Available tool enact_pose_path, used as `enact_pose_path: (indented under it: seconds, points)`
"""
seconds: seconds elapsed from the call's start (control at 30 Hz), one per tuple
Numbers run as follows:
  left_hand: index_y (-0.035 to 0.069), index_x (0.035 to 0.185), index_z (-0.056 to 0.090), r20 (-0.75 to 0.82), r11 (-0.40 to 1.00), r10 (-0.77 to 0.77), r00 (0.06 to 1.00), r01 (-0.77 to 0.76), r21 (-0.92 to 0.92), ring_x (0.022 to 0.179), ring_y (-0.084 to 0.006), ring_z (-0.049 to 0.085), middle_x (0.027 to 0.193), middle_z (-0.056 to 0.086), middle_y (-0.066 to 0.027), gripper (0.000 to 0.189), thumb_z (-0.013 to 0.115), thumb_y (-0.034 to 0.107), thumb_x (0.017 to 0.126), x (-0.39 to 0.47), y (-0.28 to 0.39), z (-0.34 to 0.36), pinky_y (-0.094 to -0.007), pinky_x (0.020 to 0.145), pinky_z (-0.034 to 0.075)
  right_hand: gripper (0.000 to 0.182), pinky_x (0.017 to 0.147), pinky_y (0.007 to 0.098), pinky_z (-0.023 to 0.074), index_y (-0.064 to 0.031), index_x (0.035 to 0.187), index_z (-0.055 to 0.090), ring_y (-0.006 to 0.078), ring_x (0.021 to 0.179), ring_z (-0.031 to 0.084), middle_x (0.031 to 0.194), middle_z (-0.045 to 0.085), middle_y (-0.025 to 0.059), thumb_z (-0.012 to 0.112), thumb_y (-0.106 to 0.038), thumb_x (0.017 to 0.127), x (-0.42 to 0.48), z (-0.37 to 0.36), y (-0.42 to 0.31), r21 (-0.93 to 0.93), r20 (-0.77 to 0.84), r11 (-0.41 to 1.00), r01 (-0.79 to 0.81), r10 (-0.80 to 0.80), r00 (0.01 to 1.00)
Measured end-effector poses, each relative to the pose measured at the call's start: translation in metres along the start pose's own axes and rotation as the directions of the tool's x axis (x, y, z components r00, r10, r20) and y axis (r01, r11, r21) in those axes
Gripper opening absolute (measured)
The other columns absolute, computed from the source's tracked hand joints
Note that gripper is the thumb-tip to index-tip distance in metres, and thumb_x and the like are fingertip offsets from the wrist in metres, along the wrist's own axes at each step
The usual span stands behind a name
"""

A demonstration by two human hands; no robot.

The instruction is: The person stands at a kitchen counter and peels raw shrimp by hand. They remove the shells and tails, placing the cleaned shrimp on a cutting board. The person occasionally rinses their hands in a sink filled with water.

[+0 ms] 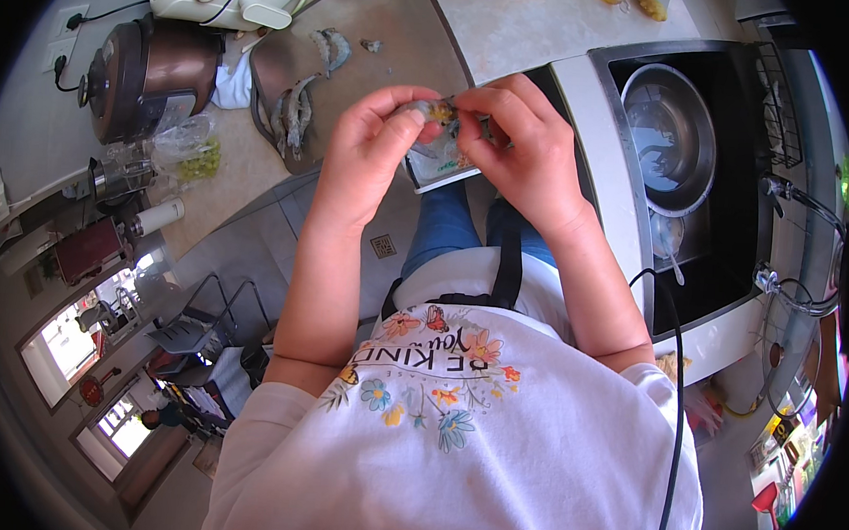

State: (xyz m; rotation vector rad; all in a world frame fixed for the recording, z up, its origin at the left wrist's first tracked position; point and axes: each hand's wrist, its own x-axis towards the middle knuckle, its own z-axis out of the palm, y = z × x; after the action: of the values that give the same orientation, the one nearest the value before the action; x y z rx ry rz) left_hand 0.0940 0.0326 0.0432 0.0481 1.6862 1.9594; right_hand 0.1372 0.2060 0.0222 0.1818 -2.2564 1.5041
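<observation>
A raw grey shrimp [432, 110] is held in the air between my two hands, with yellowish matter showing at one end. My left hand [375, 141] grips its body between thumb and fingers. At the yellowish end, the fingertips of my right hand [523, 135] pinch the shrimp; my fingers partly hide it. Under my hands is a white-edged container [436, 173], its contents mostly covered. Several whole shrimp [295, 118] lie on a brown board [273, 63] to the left. More shrimp [330, 49] lie farther back, beside a small shrimp scrap [370, 45].
A sink [726, 281] on the right holds a metal bowl [668, 141] with water and a smaller bowl [665, 238], near a faucet [778, 187]. A brown electric cooker [157, 82], bagged green fruit [198, 159] and a white bottle [159, 216] stand left. A black cable [677, 422] hangs beside me.
</observation>
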Motion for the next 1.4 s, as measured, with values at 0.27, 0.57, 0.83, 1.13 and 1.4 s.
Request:
enact_pose_path:
  seconds: [0.27,0.57,0.83,1.13,1.4]
  points:
    - [-0.004,0.114,0.057,-0.022,0.985,0.014,1.0,-0.01,0.173,0.087,-0.0116,0.059,0.101,0.062,-0.0069,0.026,0.051,0.007,0.091,-0.005,0.004,0.008,-0.0243,0.079,0.046,0.022,0.06,0.0335,0.0519,-0.0049,0.092,0.062,0.027,0.069,0.062,0.085,0.06,0.0079,0.067,0.001,0.072,-0.001,0.001,0.0,-0.012,0.06,1.0,0.02,-0.019,0.998]
    - [-0.004,0.11,0.059,0.042,0.999,-0.039,0.998,0.04,-0.023,0.085,-0.0116,0.057,0.097,0.062,-0.0063,0.024,0.053,0.01,0.091,-0.003,0.0,0.001,-0.0249,0.078,0.046,0.018,0.056,0.0249,0.05,-0.0029,0.089,0.063,0.0148,0.063,0.062,0.082,0.063,0.0058,0.067,0.004,0.073,-0.004,0.003,0.002,0.011,0.022,1.0,-0.009,0.009,1.0]
    - [-0.005,0.109,0.059,0.103,0.987,-0.038,0.994,0.053,-0.149,0.084,-0.0112,0.056,0.091,0.062,-0.0063,0.025,0.053,0.011,0.091,-0.002,0.002,0.003,-0.024,0.075,0.045,0.01,0.052,0.0214,0.047,-0.0027,0.081,0.065,0.008,0.055,0.059,0.067,0.062,0.0033,0.069,0.0,0.073,-0.007,0.009,0.005,0.257,-0.08,0.935,-0.246,0.274,0.958]
    - [-0.005,0.111,0.058,0.082,0.997,-0.013,0.997,0.02,-0.08,0.086,-0.0112,0.057,0.094,0.062,-0.007,0.027,0.054,0.012,0.091,-0.001,0.004,0.002,-0.0251,0.08,0.046,0.009,0.057,0.017,0.0454,-0.0007,0.084,0.065,0.0015,0.06,0.055,0.069,0.061,-0.0019,0.067,0.001,0.076,-0.009,0.007,0.009,0.431,-0.105,0.846,-0.314,0.393,0.914]
    - [-0.005,0.113,0.057,0.057,0.999,0.014,0.998,-0.013,-0.032,0.089,-0.0121,0.058,0.101,0.062,-0.0083,0.027,0.053,0.011,0.091,-0.001,0.004,-0.002,-0.0266,0.083,0.046,0.011,0.07,0.0204,0.0487,0.0018,0.094,0.061,0.0071,0.077,0.061,0.084,0.064,0.0022,0.064,-0.002,0.083,-0.008,-0.002,0.007,0.55,0.044,0.711,-0.439,0.501,0.865]
